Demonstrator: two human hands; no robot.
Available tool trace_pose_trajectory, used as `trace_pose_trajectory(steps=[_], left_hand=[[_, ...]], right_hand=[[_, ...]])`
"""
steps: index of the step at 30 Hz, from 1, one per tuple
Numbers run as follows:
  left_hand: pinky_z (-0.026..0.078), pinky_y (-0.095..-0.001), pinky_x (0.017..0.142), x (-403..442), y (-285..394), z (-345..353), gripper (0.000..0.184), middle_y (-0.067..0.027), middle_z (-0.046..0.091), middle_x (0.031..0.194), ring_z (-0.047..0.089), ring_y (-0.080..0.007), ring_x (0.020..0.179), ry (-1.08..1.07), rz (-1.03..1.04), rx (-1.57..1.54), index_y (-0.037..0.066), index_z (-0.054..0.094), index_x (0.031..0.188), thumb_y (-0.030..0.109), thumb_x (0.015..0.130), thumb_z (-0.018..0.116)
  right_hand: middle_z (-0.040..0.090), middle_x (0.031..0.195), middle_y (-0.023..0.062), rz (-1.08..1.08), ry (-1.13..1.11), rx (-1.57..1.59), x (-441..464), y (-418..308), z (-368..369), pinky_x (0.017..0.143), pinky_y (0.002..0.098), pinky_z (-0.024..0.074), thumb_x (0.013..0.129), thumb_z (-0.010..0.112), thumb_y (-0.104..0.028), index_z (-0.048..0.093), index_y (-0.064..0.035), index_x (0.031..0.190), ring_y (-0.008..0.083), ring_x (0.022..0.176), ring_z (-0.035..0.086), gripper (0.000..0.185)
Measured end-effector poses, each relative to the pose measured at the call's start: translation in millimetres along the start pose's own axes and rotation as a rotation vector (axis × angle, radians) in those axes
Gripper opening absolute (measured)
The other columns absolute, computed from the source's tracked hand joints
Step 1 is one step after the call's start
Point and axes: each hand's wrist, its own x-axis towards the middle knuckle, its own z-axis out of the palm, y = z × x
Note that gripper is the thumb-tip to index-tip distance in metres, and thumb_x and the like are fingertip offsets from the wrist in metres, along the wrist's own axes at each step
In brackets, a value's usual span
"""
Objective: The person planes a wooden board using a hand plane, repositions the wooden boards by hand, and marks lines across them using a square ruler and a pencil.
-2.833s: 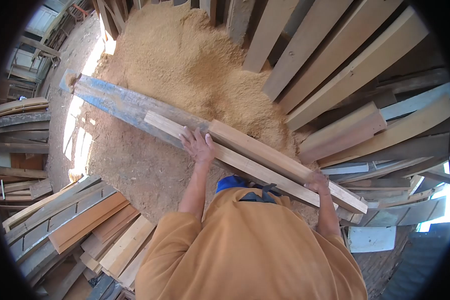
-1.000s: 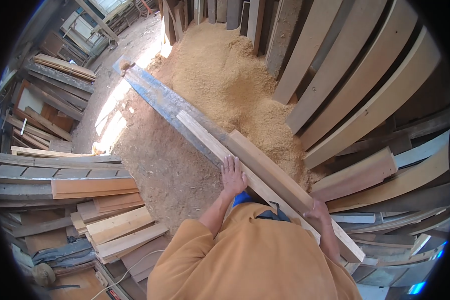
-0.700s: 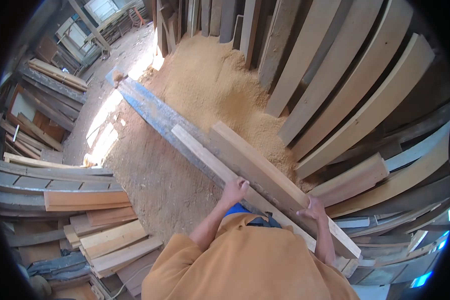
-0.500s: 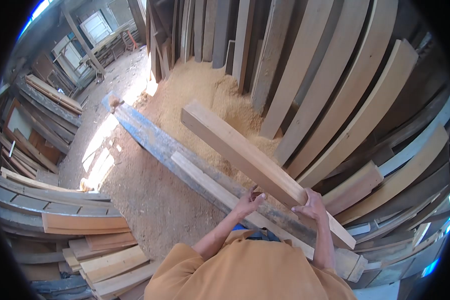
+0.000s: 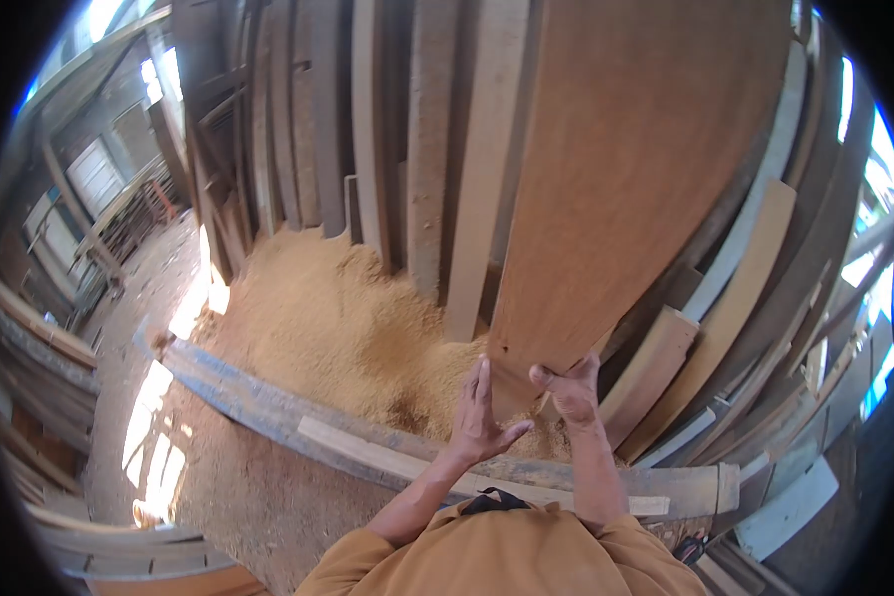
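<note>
A wooden beam (image 5: 621,189) stands raised in front of me, its broad brown face filling the upper right of the view. Its lower end is between my hands. My right hand (image 5: 573,395) grips that end from the right side, thumb bent against the wood. On the other side, my left hand (image 5: 479,425) has its fingers straight and its thumb stretched out, with the fingertips beside the beam's lower left corner; whether they touch it I cannot tell. Below both hands a pale wood strip (image 5: 368,452) lies along a long worn plank (image 5: 238,382).
A heap of sawdust (image 5: 338,318) lies beyond the plank. Several upright boards (image 5: 432,149) lean behind it, and shorter timber pieces (image 5: 656,372) lean at the right. Stacked wood (image 5: 139,551) fills the lower left, beside a sunlit dirt floor (image 5: 238,487).
The beam has swung from lying slanted over the plank to raised towards me. My left hand has moved up to its lower end, and the view has turned right.
</note>
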Motion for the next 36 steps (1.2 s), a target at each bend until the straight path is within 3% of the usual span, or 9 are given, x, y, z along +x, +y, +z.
trace_pose_trajectory(steps=[1, 4, 8, 11, 14, 22, 28, 31, 36], left_hand=[[0.025, -0.0646, 0.122, -12.2, -8.2, 11.9, 0.139, -0.0374, 0.015, 0.166, 0.017, -0.0553, 0.155, -0.072, -0.041, 0.121, 0.005, 0.003, 0.168, 0.057, 0.073, 0.091], [0.020, -0.0673, 0.121, -28.5, -37.5, 26.3, 0.146, -0.0363, 0.004, 0.169, 0.012, -0.0549, 0.156, 0.001, -0.051, 0.389, 0.008, 0.002, 0.168, 0.054, 0.066, 0.095], [0.027, -0.0644, 0.113, 5.9, -93.9, 3.3, 0.135, -0.0282, 0.031, 0.154, 0.033, -0.0476, 0.143, 0.204, 0.082, 0.298, 0.019, 0.016, 0.167, 0.037, 0.058, 0.095], [0.029, -0.0617, 0.110, 7.3, -109.8, -25.8, 0.118, -0.0217, 0.042, 0.140, 0.041, -0.0429, 0.128, -0.067, 0.033, 0.315, 0.020, 0.036, 0.160, 0.031, 0.056, 0.092], [0.028, -0.0564, 0.110, 10.1, -113.5, -43.7, 0.117, -0.0169, 0.043, 0.139, 0.042, -0.0396, 0.125, -0.322, 0.013, 0.349, 0.020, 0.039, 0.159, 0.025, 0.054, 0.091], [0.028, -0.0560, 0.117, -33.7, -159.1, -33.8, 0.126, -0.0190, 0.046, 0.139, 0.043, -0.0408, 0.128, -1.033, -0.133, 0.323, 0.028, 0.035, 0.165, 0.042, 0.055, 0.095], [0.024, -0.0591, 0.124, -42.2, -190.2, 1.2, 0.126, -0.0237, 0.048, 0.150, 0.038, -0.0445, 0.145, -1.405, -0.189, 0.141, 0.029, 0.033, 0.166, 0.055, 0.059, 0.093], [0.027, -0.0536, 0.125, -55.4, -206.4, 13.4, 0.124, -0.0238, 0.050, 0.150, 0.041, -0.0435, 0.145, -1.503, -0.208, -0.014, 0.026, 0.035, 0.166, 0.055, 0.060, 0.092], [0.034, -0.0452, 0.123, -78.8, -228.8, 16.6, 0.124, -0.0236, 0.054, 0.148, 0.048, -0.0419, 0.140, -1.576, -0.189, -0.100, 0.020, 0.037, 0.165, 0.049, 0.059, 0.095]], right_hand=[[0.071, 0.121, 0.0073, -0.086, 0.002, 0.020, -0.8, 3.8, -1.4, 0.101, 0.0382, 0.0509, 0.079, 0.093, -0.007, 0.062, -0.0005, 0.132, 0.0198, 0.114, 0.065, 0.062], [0.069, 0.122, 0.0058, -0.133, 0.083, 0.273, -2.5, -1.9, 9.8, 0.100, 0.0371, 0.0503, 0.082, 0.092, -0.010, 0.060, -0.0008, 0.134, 0.0191, 0.115, 0.064, 0.062], [0.065, 0.130, 0.0094, -0.106, 0.245, 0.354, -2.8, -10.2, -6.0, 0.106, 0.0397, 0.0485, 0.089, 0.086, -0.015, 0.056, -0.0035, 0.140, 0.0214, 0.121, 0.062, 0.060], [0.064, 0.133, 0.0094, -0.155, 0.335, 0.447, 5.6, -17.6, -50.6, 0.111, 0.0431, 0.0478, 0.091, 0.083, -0.017, 0.054, -0.0057, 0.143, 0.0226, 0.126, 0.060, 0.060], [0.064, 0.133, 0.0080, -0.114, 0.522, 0.475, -13.1, 22.1, -82.4, 0.111, 0.0444, 0.0499, 0.091, 0.083, -0.016, 0.055, -0.0079, 0.142, 0.0233, 0.127, 0.060, 0.058], [0.067, 0.131, 0.0080, 0.412, 1.105, 0.461, -111.0, 143.2, -132.0, 0.105, 0.0483, 0.0540, 0.087, 0.085, -0.015, 0.059, -0.0066, 0.134, 0.0263, 0.123, 0.065, 0.054], [0.067, 0.130, 0.0104, 0.579, 1.273, 0.401, -165.3, 180.0, -157.9, 0.099, 0.0554, 0.0553, 0.084, 0.089, -0.022, 0.055, -0.0062, 0.139, 0.0301, 0.117, 0.067, 0.066], [0.067, 0.130, 0.0117, 0.810, 1.379, 0.171, -177.4, 181.5, -160.3, 0.096, 0.0581, 0.0558, 0.083, 0.089, -0.027, 0.053, -0.0045, 0.139, 0.0311, 0.114, 0.068, 0.070], [0.061, 0.132, 0.0184, 0.893, 1.345, 0.115, -204.5, 198.4, -161.5, 0.094, 0.0550, 0.0576, 0.083, 0.088, -0.031, 0.048, 0.0032, 0.138, 0.0325, 0.114, 0.067, 0.076]])
